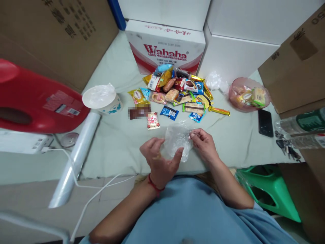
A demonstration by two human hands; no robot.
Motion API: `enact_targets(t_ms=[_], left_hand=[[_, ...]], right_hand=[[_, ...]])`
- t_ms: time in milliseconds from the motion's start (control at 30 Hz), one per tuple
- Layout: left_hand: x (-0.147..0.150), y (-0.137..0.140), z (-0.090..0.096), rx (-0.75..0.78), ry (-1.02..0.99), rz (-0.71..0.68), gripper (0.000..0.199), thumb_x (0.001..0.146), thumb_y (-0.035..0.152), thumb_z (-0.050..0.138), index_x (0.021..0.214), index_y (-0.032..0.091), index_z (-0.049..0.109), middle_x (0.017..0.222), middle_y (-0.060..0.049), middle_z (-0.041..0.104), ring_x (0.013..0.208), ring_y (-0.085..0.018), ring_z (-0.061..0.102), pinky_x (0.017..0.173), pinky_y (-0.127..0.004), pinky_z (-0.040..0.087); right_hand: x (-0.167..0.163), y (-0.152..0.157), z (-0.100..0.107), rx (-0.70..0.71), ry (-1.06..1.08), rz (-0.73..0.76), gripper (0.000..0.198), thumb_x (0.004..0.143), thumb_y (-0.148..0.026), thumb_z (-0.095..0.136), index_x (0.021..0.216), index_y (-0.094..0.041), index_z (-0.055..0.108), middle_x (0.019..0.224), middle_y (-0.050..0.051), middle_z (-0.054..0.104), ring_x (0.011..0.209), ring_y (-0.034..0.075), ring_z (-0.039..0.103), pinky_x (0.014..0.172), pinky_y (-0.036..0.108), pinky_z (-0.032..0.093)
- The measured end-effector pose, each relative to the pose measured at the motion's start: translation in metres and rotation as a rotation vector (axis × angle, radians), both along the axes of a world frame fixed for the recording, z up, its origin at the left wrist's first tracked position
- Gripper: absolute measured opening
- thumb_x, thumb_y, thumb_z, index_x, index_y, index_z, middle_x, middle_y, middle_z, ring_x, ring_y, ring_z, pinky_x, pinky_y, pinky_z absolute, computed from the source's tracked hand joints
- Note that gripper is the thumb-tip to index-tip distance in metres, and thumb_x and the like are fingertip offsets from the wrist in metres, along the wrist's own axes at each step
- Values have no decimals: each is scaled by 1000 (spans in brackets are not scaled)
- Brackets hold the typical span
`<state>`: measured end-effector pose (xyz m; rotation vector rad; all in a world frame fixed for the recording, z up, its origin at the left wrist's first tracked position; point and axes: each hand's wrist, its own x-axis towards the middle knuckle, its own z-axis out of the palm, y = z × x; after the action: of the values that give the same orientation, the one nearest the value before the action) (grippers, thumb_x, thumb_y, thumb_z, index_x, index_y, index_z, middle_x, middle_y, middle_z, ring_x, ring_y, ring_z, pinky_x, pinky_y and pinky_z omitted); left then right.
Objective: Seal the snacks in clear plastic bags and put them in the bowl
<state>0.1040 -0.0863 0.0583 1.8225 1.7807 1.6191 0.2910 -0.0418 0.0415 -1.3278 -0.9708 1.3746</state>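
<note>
A clear, crinkled plastic bag [180, 140] is in front of me at the near part of the table. My right hand [204, 144] pinches its right edge between thumb and fingers. On the bag's left side, my left hand [161, 157] has its thumb spread from the half-bent fingers, with the bag just beyond them; I see no grip on it. Past the bag lies a pile of wrapped snacks [186, 97]. Nearest to my hands are a white and red packet [153, 121], a blue packet [169, 113] and a second blue packet [196, 117].
On the left stand a white paper tub [111, 103] and a red jug [38, 101], near a plastic roll [78, 159] and a white cable [73, 166]. To the right are a pink bowl [236, 105] holding snacks, a phone [265, 123], keys [286, 149] and bottles [291, 126]. Boxes [166, 51] line the back.
</note>
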Motion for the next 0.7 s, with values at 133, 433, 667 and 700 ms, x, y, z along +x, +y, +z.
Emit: enact_targets(t_ms=[133, 433, 667, 700], left_hand=[[2, -4, 0, 126, 128, -74, 39, 80, 33, 87, 112, 30, 64, 108, -6, 61, 103, -27, 55, 99, -44, 39], [20, 28, -28, -342, 73, -304, 9, 95, 26, 65, 91, 25, 73, 94, -6, 74, 101, -28, 60, 93, -43, 38], [5, 25, -17, -430, -489, -427, 17, 97, 39, 66, 92, 23, 70, 94, -4, 74, 95, -20, 65, 92, -34, 48], [2, 25, -17, -471, -605, -416, 19, 95, 41, 69, 92, 22, 70, 94, -3, 75, 94, -20, 66, 91, -33, 49]], right_hand=[[2, -2, -5, 23, -57, -21, 32, 83, -52, 80, 92, -23, 70, 77, -1, 70, 54, 10, 41, 50, 25, 30], [2, -11, -1, 51, -103, 63, 40, 86, -61, 77, 95, -23, 73, 80, -1, 70, 58, 12, 43, 53, 26, 33], [14, -10, -7, 34, -173, -90, 50, 84, -69, 74, 77, -19, 74, 69, -1, 59, 65, 13, 45, 62, 28, 34], [14, -10, -8, 6, -147, -99, 51, 83, -70, 74, 77, -19, 73, 67, -1, 57, 63, 13, 42, 60, 27, 32]])
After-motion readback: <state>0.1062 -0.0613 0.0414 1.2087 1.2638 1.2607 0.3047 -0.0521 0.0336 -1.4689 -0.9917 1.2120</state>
